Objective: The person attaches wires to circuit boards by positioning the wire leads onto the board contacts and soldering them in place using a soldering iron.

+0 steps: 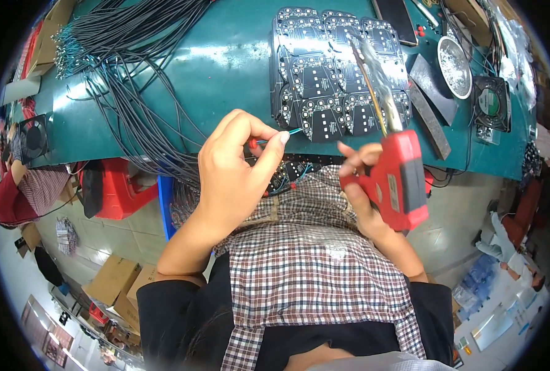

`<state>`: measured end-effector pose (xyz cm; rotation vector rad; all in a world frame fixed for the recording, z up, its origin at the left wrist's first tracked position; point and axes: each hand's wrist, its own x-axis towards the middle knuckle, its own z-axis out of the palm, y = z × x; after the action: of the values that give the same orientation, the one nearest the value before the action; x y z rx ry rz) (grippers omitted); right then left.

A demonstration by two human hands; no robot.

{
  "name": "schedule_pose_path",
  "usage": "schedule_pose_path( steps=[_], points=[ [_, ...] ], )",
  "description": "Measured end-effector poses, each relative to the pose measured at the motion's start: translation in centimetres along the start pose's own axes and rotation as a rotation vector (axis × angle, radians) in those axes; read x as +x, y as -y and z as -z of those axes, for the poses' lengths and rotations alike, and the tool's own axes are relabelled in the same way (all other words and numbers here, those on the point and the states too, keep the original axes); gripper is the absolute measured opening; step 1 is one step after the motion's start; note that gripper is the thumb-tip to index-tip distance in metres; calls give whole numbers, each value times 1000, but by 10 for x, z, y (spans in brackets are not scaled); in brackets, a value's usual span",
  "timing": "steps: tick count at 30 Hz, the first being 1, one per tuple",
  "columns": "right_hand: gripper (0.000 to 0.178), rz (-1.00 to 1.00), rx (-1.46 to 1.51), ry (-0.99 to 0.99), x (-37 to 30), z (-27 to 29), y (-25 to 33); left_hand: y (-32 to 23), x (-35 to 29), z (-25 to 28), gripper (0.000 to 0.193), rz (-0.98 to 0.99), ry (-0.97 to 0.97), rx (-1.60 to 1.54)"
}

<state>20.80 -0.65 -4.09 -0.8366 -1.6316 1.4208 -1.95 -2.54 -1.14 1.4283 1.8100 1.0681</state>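
My left hand (234, 167) is raised at the table's near edge, thumb and forefinger pinched on a cable end with thin blue-green wires (295, 130). The wire tips point at the lower left of a stack of black circuit boards (324, 80). My right hand (362, 176) is wrapped round the handle of a red soldering gun (405, 179), whose long metal nose reaches up over the boards. A strand of solder wire seems to run beside the nose. Below my left hand, more boards with wires (284, 176) lie by my checked apron, partly hidden.
Black cables (132, 86) with stripped ends lie across the green table (225, 74) at left. On the right are a metal bar (429, 120), a round metal dish (454, 67) and a small fan (492, 104). A red stool (123, 188) and a person (24, 191) are at left.
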Motion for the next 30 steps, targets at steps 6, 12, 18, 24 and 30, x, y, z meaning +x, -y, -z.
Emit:
schedule_pose_path(
  steps=[6,12,18,24,30],
  points=[
    [53,21,-1,31,17,-12,-10,-1,1,-6,16,-16,-54,22],
    [52,-25,64,23,12,-8,4,8,4,-13,17,-88,-118,35],
    [24,-372,-148,-47,-39,26,38,10,3,-18,20,-124,-166,65],
    [19,-391,-462,24,-74,43,34,11,1,-19,20,-155,-174,78],
    [24,-283,-528,46,-84,44,22,13,0,-19,20,-157,-190,87]
  ],
)
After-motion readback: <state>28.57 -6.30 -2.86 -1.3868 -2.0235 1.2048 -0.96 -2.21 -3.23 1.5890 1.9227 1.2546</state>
